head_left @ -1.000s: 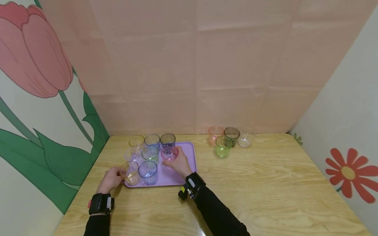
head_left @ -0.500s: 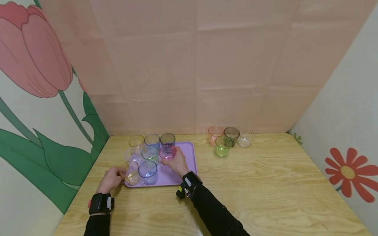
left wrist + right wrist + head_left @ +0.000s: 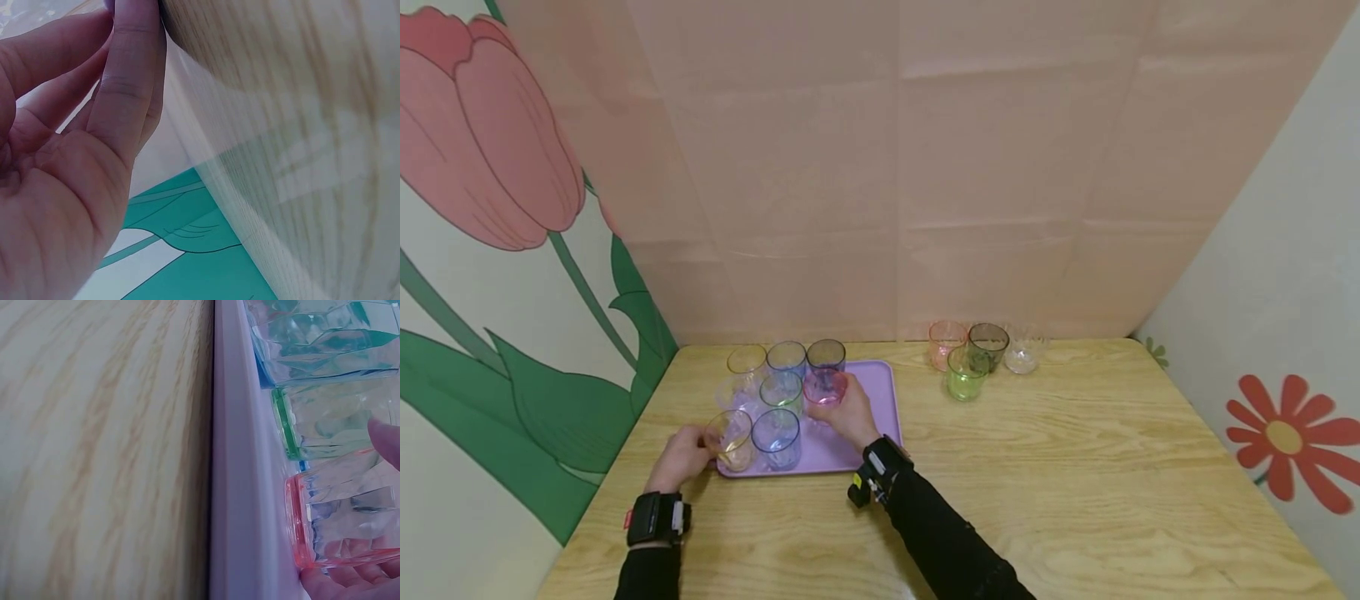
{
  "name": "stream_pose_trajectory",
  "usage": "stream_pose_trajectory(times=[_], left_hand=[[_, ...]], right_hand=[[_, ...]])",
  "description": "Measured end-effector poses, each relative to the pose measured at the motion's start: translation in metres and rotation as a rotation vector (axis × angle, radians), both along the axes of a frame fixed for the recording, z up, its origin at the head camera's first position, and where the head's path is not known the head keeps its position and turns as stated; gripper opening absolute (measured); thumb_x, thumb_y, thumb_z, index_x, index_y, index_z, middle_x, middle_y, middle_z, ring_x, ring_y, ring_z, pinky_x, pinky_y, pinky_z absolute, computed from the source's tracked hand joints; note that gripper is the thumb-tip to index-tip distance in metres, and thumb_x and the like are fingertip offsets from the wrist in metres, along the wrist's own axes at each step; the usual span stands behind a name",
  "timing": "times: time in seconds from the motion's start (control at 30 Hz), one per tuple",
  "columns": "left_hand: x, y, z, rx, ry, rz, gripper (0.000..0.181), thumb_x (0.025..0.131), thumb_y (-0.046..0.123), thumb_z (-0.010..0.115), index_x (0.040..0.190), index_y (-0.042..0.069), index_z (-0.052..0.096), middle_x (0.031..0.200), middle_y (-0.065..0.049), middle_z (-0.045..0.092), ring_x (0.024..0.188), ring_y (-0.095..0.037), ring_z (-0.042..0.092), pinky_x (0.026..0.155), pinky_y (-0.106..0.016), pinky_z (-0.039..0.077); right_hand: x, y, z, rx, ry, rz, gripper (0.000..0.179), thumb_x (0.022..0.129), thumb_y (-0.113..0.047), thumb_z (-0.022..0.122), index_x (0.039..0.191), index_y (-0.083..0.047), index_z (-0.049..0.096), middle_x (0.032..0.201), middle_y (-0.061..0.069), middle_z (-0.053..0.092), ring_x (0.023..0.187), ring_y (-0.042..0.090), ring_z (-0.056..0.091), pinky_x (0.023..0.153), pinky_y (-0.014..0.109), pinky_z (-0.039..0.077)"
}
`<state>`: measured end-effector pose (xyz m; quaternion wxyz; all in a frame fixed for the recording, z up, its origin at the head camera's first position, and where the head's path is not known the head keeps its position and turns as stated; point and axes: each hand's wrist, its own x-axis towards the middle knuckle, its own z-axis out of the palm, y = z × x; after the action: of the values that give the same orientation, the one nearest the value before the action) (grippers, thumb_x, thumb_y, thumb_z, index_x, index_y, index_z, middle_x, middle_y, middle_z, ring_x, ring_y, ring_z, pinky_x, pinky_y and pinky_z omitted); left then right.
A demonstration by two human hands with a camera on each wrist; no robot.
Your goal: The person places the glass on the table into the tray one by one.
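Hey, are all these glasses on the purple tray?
No, a green glass stands on the wooden table, apart from the purple tray.

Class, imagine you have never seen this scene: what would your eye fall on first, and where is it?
Probably the huge pink tulip painted on the left wall. Next comes the purple tray on the wooden table, bearing coloured glasses, with the right hand gripping a pink glass there. Four more glasses stand grouped toward the table's back, right of the tray.
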<state>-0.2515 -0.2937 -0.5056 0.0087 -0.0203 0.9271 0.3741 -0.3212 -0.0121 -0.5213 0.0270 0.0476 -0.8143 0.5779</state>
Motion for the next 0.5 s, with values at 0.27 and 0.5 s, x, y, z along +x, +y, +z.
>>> stream_pose_trajectory(times=[0.27,0.5], left_hand=[[0.0,0.0,0.0,0.0,0.001,-0.004,0.015,0.083,-0.007,0.06,0.073,0.003,0.06,0.083,-0.009,0.062,0.077,-0.022,0.057,0.066,-0.031,0.048],[0.0,0.001,0.0,0.014,0.012,-0.009,0.016,0.083,-0.008,0.061,0.071,0.003,0.059,0.082,-0.009,0.062,0.074,-0.02,0.057,0.065,-0.03,0.049]], right_hand=[[0.002,0.006,0.001,0.008,0.013,0.083,0.089,0.067,-0.012,0.093,0.141,0.004,0.047,0.133,0.022,0.059,0.124,0.038,0.056,0.108,0.051,0.042],[0.01,0.017,0.01,0.031,0.004,0.13,0.095,0.068,-0.008,0.091,0.148,0.005,0.041,0.144,0.025,0.051,0.135,0.042,0.047,0.114,0.056,0.034]])
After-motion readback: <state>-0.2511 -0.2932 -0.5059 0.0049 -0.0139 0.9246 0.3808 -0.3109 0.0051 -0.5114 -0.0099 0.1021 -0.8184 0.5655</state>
